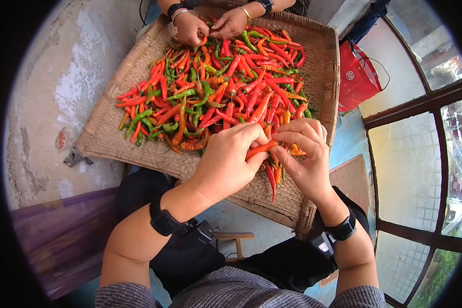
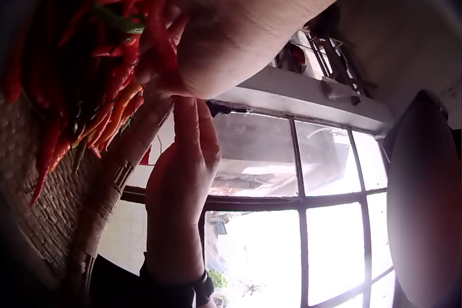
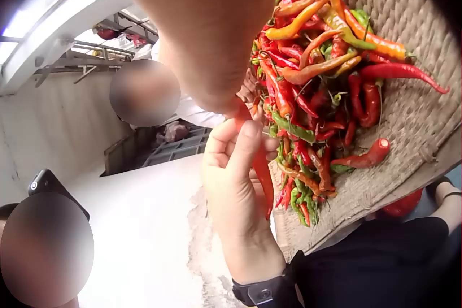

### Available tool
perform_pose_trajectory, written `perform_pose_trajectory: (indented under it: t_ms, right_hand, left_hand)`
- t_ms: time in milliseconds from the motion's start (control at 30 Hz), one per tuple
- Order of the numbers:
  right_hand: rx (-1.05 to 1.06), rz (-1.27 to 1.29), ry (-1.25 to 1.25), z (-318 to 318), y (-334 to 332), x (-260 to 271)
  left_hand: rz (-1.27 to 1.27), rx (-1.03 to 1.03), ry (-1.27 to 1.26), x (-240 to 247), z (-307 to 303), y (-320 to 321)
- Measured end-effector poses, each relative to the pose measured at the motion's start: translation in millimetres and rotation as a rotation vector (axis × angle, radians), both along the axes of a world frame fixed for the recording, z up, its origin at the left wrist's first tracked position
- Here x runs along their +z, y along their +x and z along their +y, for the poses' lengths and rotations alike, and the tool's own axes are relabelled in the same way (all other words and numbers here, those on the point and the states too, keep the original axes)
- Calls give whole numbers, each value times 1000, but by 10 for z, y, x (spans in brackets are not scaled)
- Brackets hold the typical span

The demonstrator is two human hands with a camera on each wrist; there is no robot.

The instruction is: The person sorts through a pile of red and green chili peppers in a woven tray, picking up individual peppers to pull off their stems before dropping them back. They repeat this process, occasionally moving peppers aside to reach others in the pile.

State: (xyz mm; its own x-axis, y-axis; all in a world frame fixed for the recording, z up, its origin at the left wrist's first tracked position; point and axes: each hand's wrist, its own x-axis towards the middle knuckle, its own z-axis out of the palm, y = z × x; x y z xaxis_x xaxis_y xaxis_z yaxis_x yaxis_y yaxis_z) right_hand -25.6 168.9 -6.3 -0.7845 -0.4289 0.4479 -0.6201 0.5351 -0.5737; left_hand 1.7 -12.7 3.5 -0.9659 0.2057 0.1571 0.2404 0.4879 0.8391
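An orange-red chili pepper (image 1: 261, 149) lies between my two hands, above the near right part of a woven tray (image 1: 102, 128). My left hand (image 1: 223, 161) grips its body between thumb and curled fingers. At the pepper's other end, my right hand (image 1: 310, 159) pinches with thumb and fingertips. In the right wrist view, the held pepper (image 3: 264, 181) runs long and red past the left thumb, and the right palm hides its upper end. Beneath and beyond the hands spreads a heap of red, orange and green chili peppers (image 1: 236, 90).
Across the tray, another person's hands (image 1: 190, 28) work at the heap's far edge. A red bag (image 1: 359, 77) stands right of the tray, before framed window panes (image 1: 408, 169). A bare plaster wall (image 1: 66, 77) rises at the left. A small wooden stool (image 1: 236, 237) shows below.
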Motion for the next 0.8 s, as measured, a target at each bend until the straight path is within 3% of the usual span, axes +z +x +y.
perform_pose_trajectory:
  t_ms: [567, 633, 667, 700, 800]
  right_hand:
    - [-70, 34, -11, 26, -15, -50]
    - [-62, 21, -2, 13, -4, -41]
    - [-147, -14, -67, -5, 10, -12]
    - [-229, -43, -138, -20, 12, 18]
    - [-206, -179, -239, 70, -38, 3]
  left_hand:
    - [52, 6, -55, -30, 25, -14]
    - [-62, 15, 55, -48, -3, -76]
    - [-300, 70, 246, -81, -23, -134]
    - [-370, 87, 425, -131, -83, -196]
    - [-691, 151, 994, -167, -244, -326]
